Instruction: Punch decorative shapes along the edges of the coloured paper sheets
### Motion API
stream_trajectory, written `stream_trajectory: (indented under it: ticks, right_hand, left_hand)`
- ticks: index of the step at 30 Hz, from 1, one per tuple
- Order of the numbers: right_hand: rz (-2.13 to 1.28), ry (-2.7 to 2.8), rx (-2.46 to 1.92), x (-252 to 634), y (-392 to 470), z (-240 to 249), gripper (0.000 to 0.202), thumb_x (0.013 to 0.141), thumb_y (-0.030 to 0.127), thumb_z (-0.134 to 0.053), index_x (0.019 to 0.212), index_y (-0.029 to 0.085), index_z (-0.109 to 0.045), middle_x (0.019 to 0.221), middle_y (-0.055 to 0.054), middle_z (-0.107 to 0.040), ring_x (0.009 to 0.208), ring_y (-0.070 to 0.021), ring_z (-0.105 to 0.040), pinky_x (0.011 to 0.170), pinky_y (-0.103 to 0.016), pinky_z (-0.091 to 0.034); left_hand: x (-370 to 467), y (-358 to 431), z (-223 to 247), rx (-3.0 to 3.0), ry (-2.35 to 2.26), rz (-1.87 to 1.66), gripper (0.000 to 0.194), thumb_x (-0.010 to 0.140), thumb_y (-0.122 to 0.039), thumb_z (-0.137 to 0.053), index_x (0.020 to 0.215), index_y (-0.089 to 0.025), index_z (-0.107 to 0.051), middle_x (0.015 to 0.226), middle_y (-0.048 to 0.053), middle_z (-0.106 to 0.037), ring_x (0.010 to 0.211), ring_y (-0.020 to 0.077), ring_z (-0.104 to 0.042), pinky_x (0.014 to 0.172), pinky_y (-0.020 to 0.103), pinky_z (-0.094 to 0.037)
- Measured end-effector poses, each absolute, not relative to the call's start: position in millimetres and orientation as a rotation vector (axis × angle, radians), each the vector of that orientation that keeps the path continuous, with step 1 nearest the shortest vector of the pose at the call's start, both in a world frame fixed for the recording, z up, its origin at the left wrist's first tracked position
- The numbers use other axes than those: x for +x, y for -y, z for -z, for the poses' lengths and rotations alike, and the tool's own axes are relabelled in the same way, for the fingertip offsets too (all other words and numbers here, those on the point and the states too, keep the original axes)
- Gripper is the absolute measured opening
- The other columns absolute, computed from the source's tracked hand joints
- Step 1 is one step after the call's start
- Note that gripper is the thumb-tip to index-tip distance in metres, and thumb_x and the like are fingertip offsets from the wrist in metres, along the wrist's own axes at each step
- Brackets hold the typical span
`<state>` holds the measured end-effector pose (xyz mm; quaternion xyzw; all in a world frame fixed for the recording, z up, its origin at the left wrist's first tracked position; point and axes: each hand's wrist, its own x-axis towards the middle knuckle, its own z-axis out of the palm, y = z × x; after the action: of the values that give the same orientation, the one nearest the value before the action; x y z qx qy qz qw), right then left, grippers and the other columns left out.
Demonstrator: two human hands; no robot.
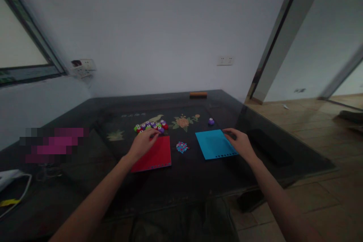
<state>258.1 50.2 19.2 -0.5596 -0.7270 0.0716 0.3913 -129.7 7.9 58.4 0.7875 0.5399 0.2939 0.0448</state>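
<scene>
My left hand (143, 144) hovers over the red sheet (160, 155), with bent fingers and the thumb a little apart. Just beyond its fingertips lies a cluster of small round balls (153, 124) in purple, green and red, each with an eye-like white spot; my hand partly hides them. My right hand (240, 143) is at the far right corner of the blue sheet (214, 145), its thumb and forefinger apart with nothing visible between them. Between the sheets is a little pile of pink, blue and white beads (182, 147). A single purple ball (211, 121) sits beyond the blue sheet.
The dark, glossy table (187, 181) carries printed flowers and a bird. An orange-brown bar-shaped object (198, 94) lies at its back edge by the wall. A blurred pink thing (59, 143) and a white cable (27, 185) are on the left.
</scene>
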Motion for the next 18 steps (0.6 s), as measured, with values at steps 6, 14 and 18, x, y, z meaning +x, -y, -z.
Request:
stream_trajectory:
  ticks: [6,14,18]
  right_hand:
    - [-0.307,1.992,-1.162,159,-45,-68,0.024,0.082,0.026,-0.049,0.098,0.021,-0.065,0.097,-0.005,-0.068,0.087,-0.019,-0.063,0.081,-0.033,-0.048]
    - [-0.254,2.562,-1.359,36,-59,-58,0.03,0.083,0.033,-0.052,0.105,0.015,-0.064,0.103,-0.014,-0.065,0.097,-0.0278,-0.06,0.079,-0.037,-0.046]
    - [-0.126,2.596,-1.325,21,-63,-36,0.044,0.086,0.048,-0.045,0.109,0.014,-0.06,0.108,-0.016,-0.06,0.105,-0.0286,-0.053,0.083,-0.039,-0.042]
  left_hand:
    - [-211,-7,-32,2.275,-1.912,-0.953,0.028,0.083,-0.033,-0.042,0.094,-0.02,-0.063,0.099,0.006,-0.066,0.095,0.021,-0.059,0.086,0.034,-0.046]
    - [-219,-7,-25,2.403,-1.783,-0.744,0.03,0.083,-0.036,-0.044,0.101,-0.021,-0.063,0.106,0.007,-0.063,0.104,0.0225,-0.054,0.094,0.037,-0.041]
    - [-218,-7,-20,2.404,-1.753,-0.645,0.037,0.082,-0.042,-0.047,0.108,-0.02,-0.06,0.112,0.009,-0.06,0.107,0.0234,-0.053,0.095,0.037,-0.039]
